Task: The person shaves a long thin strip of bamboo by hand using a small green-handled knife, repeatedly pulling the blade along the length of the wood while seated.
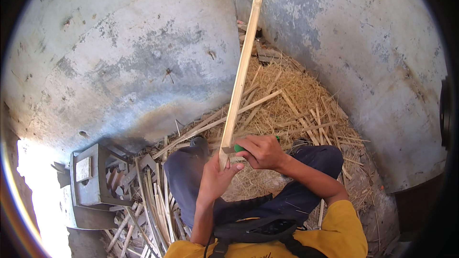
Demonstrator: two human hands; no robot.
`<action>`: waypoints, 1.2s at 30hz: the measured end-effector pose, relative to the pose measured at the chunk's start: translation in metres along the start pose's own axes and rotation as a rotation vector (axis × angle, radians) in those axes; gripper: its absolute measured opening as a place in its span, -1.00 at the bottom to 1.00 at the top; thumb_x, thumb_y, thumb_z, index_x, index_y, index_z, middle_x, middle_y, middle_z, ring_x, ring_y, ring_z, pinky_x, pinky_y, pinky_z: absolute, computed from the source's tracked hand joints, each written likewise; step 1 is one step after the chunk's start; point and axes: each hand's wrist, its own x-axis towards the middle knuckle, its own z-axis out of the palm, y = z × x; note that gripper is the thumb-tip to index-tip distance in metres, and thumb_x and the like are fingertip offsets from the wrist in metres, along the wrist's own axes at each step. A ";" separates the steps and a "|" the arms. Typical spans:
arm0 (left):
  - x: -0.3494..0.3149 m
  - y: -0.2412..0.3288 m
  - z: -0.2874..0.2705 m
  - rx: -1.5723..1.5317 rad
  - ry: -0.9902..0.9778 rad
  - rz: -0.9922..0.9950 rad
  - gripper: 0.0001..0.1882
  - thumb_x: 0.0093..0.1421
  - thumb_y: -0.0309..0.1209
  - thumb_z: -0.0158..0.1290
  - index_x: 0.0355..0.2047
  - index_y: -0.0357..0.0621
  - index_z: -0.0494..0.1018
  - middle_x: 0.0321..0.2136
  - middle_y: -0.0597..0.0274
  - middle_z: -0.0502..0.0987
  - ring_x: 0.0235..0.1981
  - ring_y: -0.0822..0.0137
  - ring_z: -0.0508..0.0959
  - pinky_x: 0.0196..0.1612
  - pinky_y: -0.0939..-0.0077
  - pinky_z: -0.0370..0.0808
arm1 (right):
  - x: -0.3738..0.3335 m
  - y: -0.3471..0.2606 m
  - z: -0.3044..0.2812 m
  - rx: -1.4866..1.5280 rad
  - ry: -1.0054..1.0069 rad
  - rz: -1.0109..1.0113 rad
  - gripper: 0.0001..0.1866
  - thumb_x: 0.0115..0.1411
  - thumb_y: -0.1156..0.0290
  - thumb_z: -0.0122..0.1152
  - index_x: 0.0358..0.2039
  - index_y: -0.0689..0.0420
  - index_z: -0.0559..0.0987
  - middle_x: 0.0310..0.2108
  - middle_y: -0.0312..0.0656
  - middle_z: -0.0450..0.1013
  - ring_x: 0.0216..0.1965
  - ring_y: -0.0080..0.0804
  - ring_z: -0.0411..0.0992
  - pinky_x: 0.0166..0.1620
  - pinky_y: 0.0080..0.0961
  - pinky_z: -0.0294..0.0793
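A long, pale split bamboo strip point(242, 67) with a node near its top rises from between my knees toward the far corner. My left hand point(213, 180) is closed around its near end, thumb pointing to the right. My right hand point(263, 152) grips the green handle of a knife point(238, 148). Its short blade lies against the strip just above my left hand. Most of the handle is hidden inside my right fist.
Yellowish shavings point(287, 95) and loose bamboo strips cover the ground ahead. More strips point(158, 205) lie in a bundle left of my legs, beside a grey box-like metal object point(88, 177). Worn plastered walls point(158, 52) meet at the far corner.
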 end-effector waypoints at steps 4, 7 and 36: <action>-0.003 -0.003 0.001 -0.004 0.018 -0.008 -0.69 0.29 -0.45 0.33 -0.04 -0.23 0.48 -0.44 0.64 0.27 -0.44 0.74 0.24 -0.42 0.74 0.21 | 0.001 0.002 0.001 -0.025 0.026 -0.006 -0.70 0.25 0.19 0.38 -0.11 0.09 0.67 -0.51 -0.26 0.47 -0.58 -0.27 0.52 -0.56 -0.34 0.46; -0.006 0.000 0.000 0.028 0.018 -0.023 -0.70 0.29 -0.44 0.33 -0.06 -0.22 0.47 -0.46 0.65 0.25 -0.43 0.74 0.23 -0.41 0.74 0.21 | 0.003 0.000 -0.003 -0.060 -0.007 -0.004 -0.71 0.26 0.18 0.38 -0.12 0.09 0.68 -0.51 -0.26 0.49 -0.57 -0.28 0.52 -0.56 -0.36 0.47; -0.101 -0.050 -0.024 0.161 -0.081 -0.284 -0.69 0.31 -0.42 0.31 -0.40 -0.06 0.34 -0.54 0.58 0.29 -0.48 0.69 0.27 -0.45 0.66 0.24 | 0.029 0.158 -0.037 -0.140 0.122 0.662 -0.58 0.52 0.09 0.04 -0.01 0.18 0.68 -0.60 -0.22 0.47 -0.59 -0.35 0.42 -0.49 -0.35 0.37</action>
